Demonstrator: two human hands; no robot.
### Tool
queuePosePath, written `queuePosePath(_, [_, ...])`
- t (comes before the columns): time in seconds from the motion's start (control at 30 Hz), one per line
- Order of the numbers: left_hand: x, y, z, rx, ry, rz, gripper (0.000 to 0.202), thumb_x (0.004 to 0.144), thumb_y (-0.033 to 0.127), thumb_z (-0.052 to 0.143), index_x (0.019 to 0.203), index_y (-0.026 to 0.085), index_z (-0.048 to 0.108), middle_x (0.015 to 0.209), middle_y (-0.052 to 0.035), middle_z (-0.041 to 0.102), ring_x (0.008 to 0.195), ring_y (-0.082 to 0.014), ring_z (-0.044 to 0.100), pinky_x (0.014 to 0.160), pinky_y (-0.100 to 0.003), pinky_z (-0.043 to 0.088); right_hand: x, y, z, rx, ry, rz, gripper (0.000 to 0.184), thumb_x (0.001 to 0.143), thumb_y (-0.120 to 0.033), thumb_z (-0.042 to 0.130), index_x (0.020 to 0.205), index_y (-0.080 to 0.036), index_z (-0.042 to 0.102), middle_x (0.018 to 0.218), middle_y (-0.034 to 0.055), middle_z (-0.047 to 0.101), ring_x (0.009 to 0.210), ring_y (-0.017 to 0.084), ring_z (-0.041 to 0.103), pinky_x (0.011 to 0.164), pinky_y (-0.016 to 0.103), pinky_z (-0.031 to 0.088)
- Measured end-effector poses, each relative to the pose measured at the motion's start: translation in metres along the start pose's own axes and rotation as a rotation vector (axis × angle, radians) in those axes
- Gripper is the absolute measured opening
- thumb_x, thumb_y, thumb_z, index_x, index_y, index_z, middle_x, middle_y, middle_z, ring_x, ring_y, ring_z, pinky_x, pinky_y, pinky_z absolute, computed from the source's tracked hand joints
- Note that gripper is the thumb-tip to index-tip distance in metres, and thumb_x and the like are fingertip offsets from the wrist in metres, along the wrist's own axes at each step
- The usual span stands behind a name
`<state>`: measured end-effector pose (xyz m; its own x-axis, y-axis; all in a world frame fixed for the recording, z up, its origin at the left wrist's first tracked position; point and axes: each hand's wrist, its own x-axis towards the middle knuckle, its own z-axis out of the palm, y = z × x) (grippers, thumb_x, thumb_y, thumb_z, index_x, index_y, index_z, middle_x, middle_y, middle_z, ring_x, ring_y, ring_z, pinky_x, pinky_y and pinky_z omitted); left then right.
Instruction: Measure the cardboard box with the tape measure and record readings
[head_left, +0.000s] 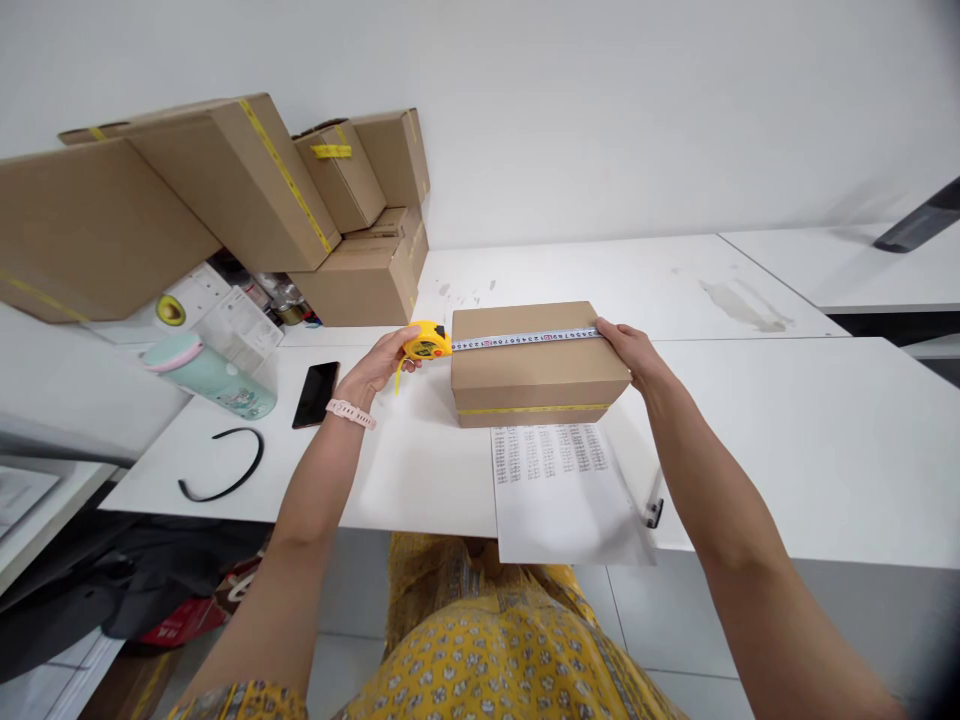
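A small brown cardboard box (536, 370) stands on the white table (787, 440). Across its top runs the white blade of a tape measure (525, 340). My left hand (375, 370) grips the yellow tape measure case (427, 342) at the box's left edge. My right hand (634, 350) pinches the end of the blade against the box's right top edge. A printed sheet of paper (562, 490) lies in front of the box, hanging over the table's near edge.
A pile of cardboard boxes (247, 190) leans at the back left. A black phone (316, 393), a mint bottle (210, 375) and a black curved band (225, 470) lie left of my hand. A pen (655, 512) lies by the paper.
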<state>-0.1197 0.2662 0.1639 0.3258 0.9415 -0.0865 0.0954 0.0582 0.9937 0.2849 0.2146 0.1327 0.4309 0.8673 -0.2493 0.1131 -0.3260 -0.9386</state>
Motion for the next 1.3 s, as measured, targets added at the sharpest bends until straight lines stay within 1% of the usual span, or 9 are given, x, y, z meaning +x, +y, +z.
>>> queuePosePath(0.17, [0.001,-0.004,0.001,0.013,0.004,0.008,0.049,0.074,0.059,0.073,0.092,0.014,0.071,0.084,-0.0090,0.072,0.057,-0.0132,0.056,0.048,-0.026,0.037,-0.001,-0.001,0.001,0.005,0.005,-0.019,0.040,0.082,-0.056,0.076,0.082,-0.018,0.063,0.086,0.0072,0.068,0.071,0.017,0.058,0.057,0.030,0.044])
queuePosePath(0.3, [-0.002,0.009,0.004,0.031,0.022,0.026,0.047,0.073,0.058,0.075,0.092,0.015,0.071,0.085,-0.0088,0.072,0.057,-0.0128,0.055,0.049,-0.026,0.038,0.005,0.002,0.001,-0.034,0.059,-0.103,0.040,0.082,-0.053,0.077,0.069,-0.020,0.059,0.072,0.0030,0.060,0.066,0.016,0.052,0.059,0.031,0.042])
queuePosePath(0.47, [-0.038,0.035,0.015,0.066,-0.033,0.086,0.034,0.076,0.045,0.079,0.093,0.018,0.068,0.089,-0.0069,0.073,0.065,-0.0131,0.060,0.055,-0.025,0.044,0.012,-0.007,-0.014,0.005,0.141,-0.350,0.042,0.082,-0.053,0.077,0.065,-0.022,0.054,0.065,0.0015,0.056,0.069,0.016,0.052,0.069,0.033,0.046])
queuePosePath(0.57, [-0.080,0.025,0.048,0.005,-0.254,-0.007,0.043,0.077,0.038,0.081,0.112,0.021,0.061,0.101,-0.0077,0.073,0.068,-0.0144,0.065,0.052,-0.025,0.046,0.009,-0.023,-0.016,0.103,0.136,-0.509,0.039,0.087,-0.056,0.070,0.073,-0.021,0.061,0.078,0.0038,0.064,0.079,0.017,0.057,0.080,0.033,0.049])
queuePosePath(0.67, [-0.120,-0.003,0.108,-0.171,-0.563,-0.227,0.064,0.073,0.032,0.085,0.128,0.026,0.051,0.113,-0.0084,0.067,0.074,-0.0181,0.071,0.054,-0.028,0.055,0.003,-0.043,0.000,0.008,-0.017,-0.546,0.035,0.088,-0.053,0.069,0.080,-0.020,0.067,0.088,0.0056,0.069,0.087,0.019,0.059,0.085,0.035,0.048])
queuePosePath(0.73, [-0.134,-0.018,0.150,-0.347,-0.649,-0.295,0.058,0.074,0.037,0.085,0.118,0.026,0.050,0.114,-0.0069,0.062,0.073,-0.0183,0.072,0.055,-0.030,0.057,0.001,-0.056,0.017,-0.136,-0.171,-0.510,0.033,0.089,-0.051,0.069,0.083,-0.019,0.069,0.089,0.0058,0.070,0.086,0.019,0.059,0.084,0.036,0.047])
queuePosePath(0.87, [-0.122,-0.020,0.203,-0.511,-0.500,-0.205,0.060,0.071,0.048,0.086,0.112,0.023,0.050,0.111,-0.0066,0.062,0.071,-0.0191,0.074,0.059,-0.034,0.060,0.012,-0.077,0.048,-0.349,-0.251,-0.490,0.028,0.094,-0.046,0.062,0.085,-0.020,0.069,0.090,0.0055,0.070,0.080,0.018,0.057,0.082,0.035,0.045])
queuePosePath(1.03, [-0.097,-0.004,0.209,-0.497,-0.406,-0.184,0.058,0.074,0.057,0.079,0.108,0.018,0.053,0.118,-0.0106,0.063,0.065,-0.0172,0.073,0.060,-0.035,0.060,0.041,-0.077,0.068,-0.564,-0.187,-0.477,0.031,0.096,-0.042,0.058,0.073,-0.021,0.062,0.076,0.0035,0.062,0.073,0.017,0.051,0.076,0.032,0.042])
queuePosePath(1.3, [-0.111,-0.011,0.228,-0.522,-0.334,-0.235,0.060,0.071,0.054,0.081,0.108,0.018,0.051,0.121,-0.0100,0.059,0.067,-0.0165,0.072,0.059,-0.034,0.061,0.053,-0.065,0.069,-0.620,-0.252,-0.488,0.046,0.095,-0.043,0.057,0.059,-0.023,0.037,0.058,-0.0040,0.033,0.061,0.013,0.031,0.063,0.031,0.029])
